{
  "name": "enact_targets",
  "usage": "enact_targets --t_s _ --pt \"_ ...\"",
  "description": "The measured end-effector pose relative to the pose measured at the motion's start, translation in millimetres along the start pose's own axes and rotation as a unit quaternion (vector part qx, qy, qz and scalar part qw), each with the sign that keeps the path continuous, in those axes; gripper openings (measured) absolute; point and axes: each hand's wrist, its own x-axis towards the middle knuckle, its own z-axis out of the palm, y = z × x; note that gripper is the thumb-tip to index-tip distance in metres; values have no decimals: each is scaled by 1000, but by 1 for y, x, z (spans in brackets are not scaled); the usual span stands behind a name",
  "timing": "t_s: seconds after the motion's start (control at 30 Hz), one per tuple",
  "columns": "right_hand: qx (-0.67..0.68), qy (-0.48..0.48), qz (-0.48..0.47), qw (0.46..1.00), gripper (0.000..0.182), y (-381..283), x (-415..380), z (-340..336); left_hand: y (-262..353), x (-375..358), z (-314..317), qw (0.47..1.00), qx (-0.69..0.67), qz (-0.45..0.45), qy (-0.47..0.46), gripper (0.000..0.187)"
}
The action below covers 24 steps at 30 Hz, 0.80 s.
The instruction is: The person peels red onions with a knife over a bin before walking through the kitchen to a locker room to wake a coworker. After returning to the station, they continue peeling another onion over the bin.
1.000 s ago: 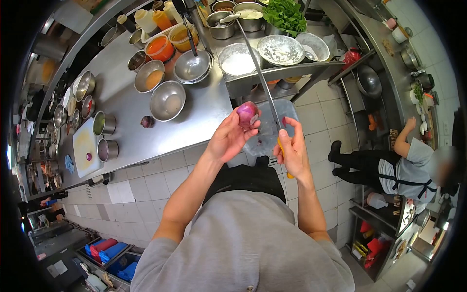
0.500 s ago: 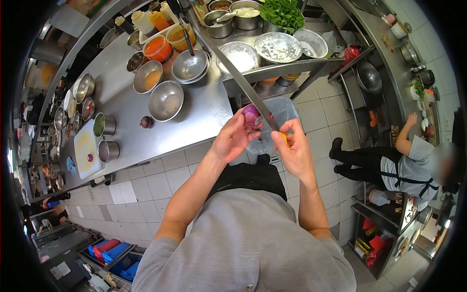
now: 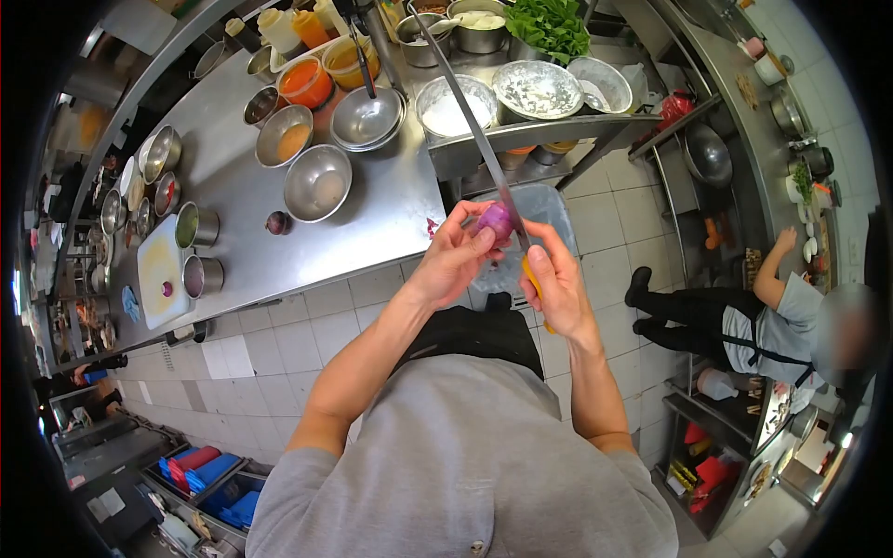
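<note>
My left hand [image 3: 448, 259] is closed around a purple-red onion [image 3: 494, 219], held above a translucent plastic bin [image 3: 547, 210]. My right hand [image 3: 562, 286] grips the yellow handle of a long knife [image 3: 477, 133], whose blade slants up and away. The blade's lower part lies against the onion's right side, and the exact contact is hard to make out. A scrap of onion skin [image 3: 432, 227] shows just left of my left fingers, by the table's edge. Another onion [image 3: 278, 222], dark and unpeeled, sits on the steel table to the left.
Metal bowls [image 3: 318, 184] and sauce tubs stand on the steel table [image 3: 372, 232]. Farther left is a white cutting board [image 3: 164, 251] with a small onion on it. Floury bowls [image 3: 537, 90] and leafy greens [image 3: 547, 28] sit ahead. A co-worker [image 3: 753, 312] stands at the right counter.
My left fingers have closed more around the onion, which has shifted slightly right and down. The knife has tilted more upright, and a skin scrap now shows left of my left hand.
</note>
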Motion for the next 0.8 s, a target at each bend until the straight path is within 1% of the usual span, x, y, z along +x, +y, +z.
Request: enact_targets --t_s 0.13,0.33,0.53,0.6,0.7,0.73,0.8 --pt "-16 23 -15 999 44 4 -2 2 -1 0 5 1000 -9 -4 9 42" --pt "22 42 -35 998 41 -7 1 15 -3 -1 3 999 -51 14 0 45" --pt "21 37 -32 999 41 -2 3 19 0 -7 -6 997 -71 9 -8 48" --pt "47 46 -12 998 44 -1 3 19 2 -11 -7 997 -74 10 -14 50" --pt "90 47 9 995 46 1 6 8 10 -17 -8 996 -76 11 -52 52" --pt "105 43 16 993 46 1 7 5 13 -19 -8 996 -73 14 -45 52" --pt "70 25 9 997 47 0 4 5 17 -18 -8 997 -68 20 -32 53"
